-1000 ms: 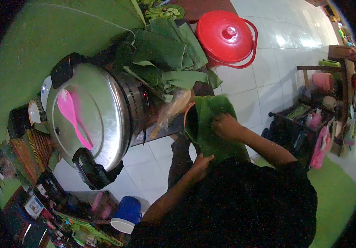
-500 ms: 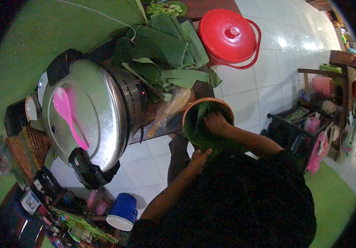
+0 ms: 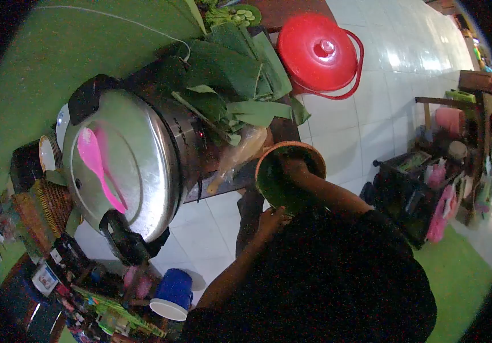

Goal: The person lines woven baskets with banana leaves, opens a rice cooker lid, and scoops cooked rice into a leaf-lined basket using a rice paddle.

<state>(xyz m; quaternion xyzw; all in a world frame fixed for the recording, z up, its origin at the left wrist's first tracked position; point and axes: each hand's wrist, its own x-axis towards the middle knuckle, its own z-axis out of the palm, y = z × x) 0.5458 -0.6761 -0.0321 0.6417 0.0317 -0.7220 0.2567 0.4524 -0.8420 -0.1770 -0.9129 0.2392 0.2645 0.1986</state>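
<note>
A round container with an orange-brown rim sits close against my body, lined inside with green banana leaf. My right hand reaches down into it against the leaf; its fingers are lost in the shadow. At the near left edge of the container, my left hand is closed on the rim, with the leaf beside its fingers. More cut banana leaves lie heaped on the low table beyond. Beside them is a crumpled clear plastic bag.
Left stands a large steel rice cooker with a pink rice paddle on its lid. A red lidded bucket is at the far side. A blue container stands on the tiled floor, and a black crate is at right.
My right hand has gone deeper into the container, its fingers now harder to see. The leaf that stuck out over the near rim shows less. My left hand stays at the edge.
</note>
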